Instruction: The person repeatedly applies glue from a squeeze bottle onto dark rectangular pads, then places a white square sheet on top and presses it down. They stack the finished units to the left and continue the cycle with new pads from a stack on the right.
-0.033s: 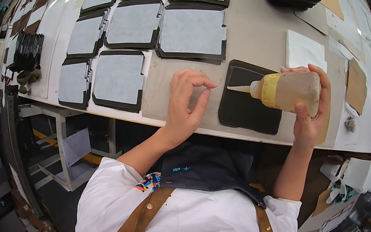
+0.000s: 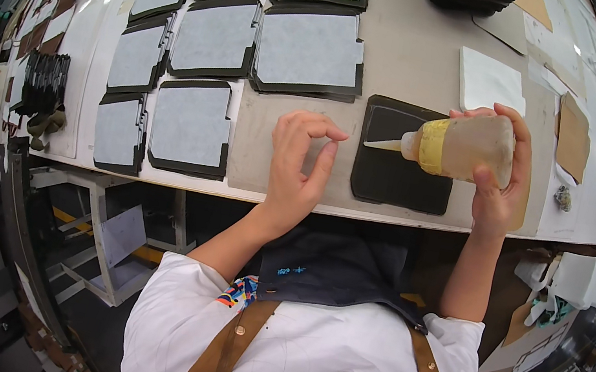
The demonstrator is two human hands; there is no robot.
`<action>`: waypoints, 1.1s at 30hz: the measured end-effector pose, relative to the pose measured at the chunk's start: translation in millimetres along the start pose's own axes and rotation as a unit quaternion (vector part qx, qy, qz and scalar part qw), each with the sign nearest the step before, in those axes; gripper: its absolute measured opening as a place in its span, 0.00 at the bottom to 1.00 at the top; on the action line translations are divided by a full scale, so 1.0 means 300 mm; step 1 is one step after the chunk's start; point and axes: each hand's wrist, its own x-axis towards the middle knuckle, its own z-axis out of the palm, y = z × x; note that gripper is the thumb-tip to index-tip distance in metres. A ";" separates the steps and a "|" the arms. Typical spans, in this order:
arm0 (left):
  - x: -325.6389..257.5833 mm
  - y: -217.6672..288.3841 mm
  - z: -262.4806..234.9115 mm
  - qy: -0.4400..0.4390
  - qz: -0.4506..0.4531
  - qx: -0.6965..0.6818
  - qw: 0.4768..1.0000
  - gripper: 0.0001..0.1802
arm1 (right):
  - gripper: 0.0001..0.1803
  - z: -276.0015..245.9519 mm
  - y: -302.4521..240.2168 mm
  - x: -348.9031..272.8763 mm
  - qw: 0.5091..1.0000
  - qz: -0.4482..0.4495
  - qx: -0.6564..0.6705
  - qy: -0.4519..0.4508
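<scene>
Left hand (image 2: 296, 162): half-spread, fingers curving loosely, reaching over the worktop (image 2: 576, 215) just left of the black panel (image 2: 400, 188). Right hand (image 2: 500, 207): fingers and thumb clasping the bottle (image 2: 472, 147) by its body. Bottle, translucent, yellow-banded: leaning nearly sideways over the black panel, nozzle pointing left; whether its tip is touching cannot be told. Black panel: lying flat near the front edge. Pale panels (image 2: 191, 123), black-edged: lying in rows at left. White sheets (image 2: 491, 83): lying beyond the bottle. Brown card (image 2: 571, 140): lying farther right.
</scene>
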 end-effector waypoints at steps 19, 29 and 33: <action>0.002 -0.009 0.006 0.001 -0.004 -0.014 1.000 0.07 | 0.57 -0.175 -0.012 -0.066 0.921 0.072 0.300 0.239; -0.001 -0.011 0.002 -0.019 0.010 0.012 1.000 0.07 | 0.58 -0.258 -0.024 -0.054 0.964 -0.026 -0.134 0.228; 0.001 -0.009 0.001 -0.022 0.012 0.025 0.999 0.07 | 0.56 -0.248 -0.020 -0.048 0.967 -0.030 -0.141 0.208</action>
